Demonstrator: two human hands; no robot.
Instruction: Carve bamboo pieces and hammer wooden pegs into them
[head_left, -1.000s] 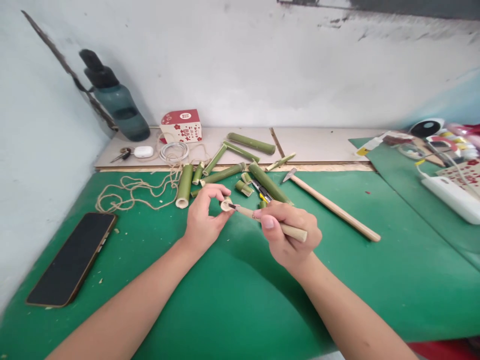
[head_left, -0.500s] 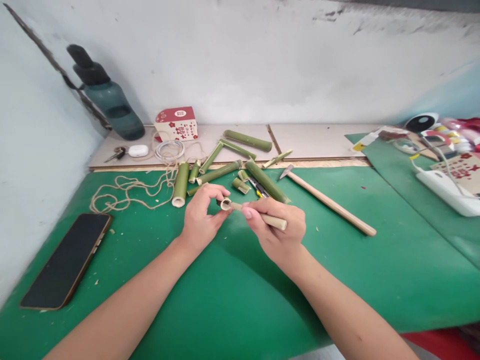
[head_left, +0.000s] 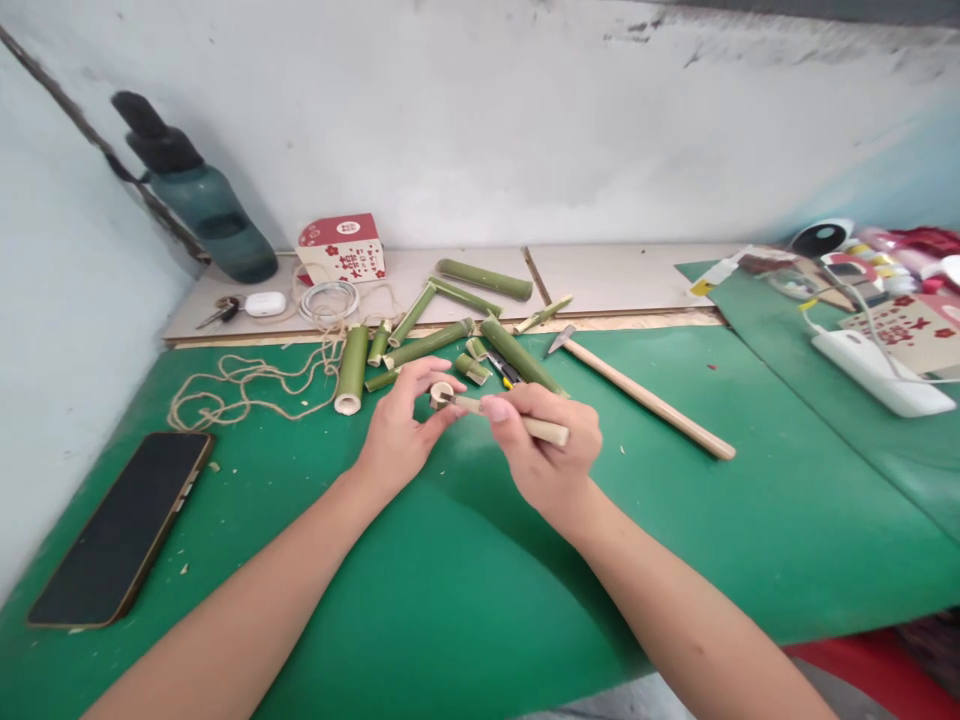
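Observation:
My left hand (head_left: 395, 435) pinches a short bamboo ring (head_left: 437, 391) between fingertips and thumb, its pale cut end turned toward my right hand. A wooden-handled carving knife (head_left: 546, 431) lies in the closed fingers of my right hand (head_left: 559, 455). Its small dark tip is at the ring's hollow opening; how deep it goes I cannot tell. Just beyond both hands lie a thick bamboo tube (head_left: 352, 370), a short bamboo offcut (head_left: 472, 368), a long bamboo piece (head_left: 521, 352) and a partly hidden utility knife (head_left: 504, 370).
On the right rests a hammer (head_left: 649, 396); a phone (head_left: 120, 530) and loose twine (head_left: 247, 385) are at left. Along the back ledge stand a bottle (head_left: 214, 220) and a red-and-white box (head_left: 343, 250). A white power strip (head_left: 881, 370) sits far right.
The view has shifted slightly, moving the table items a little left. The bamboo ring has tilted so more of its open end faces up. Both hands keep their holds.

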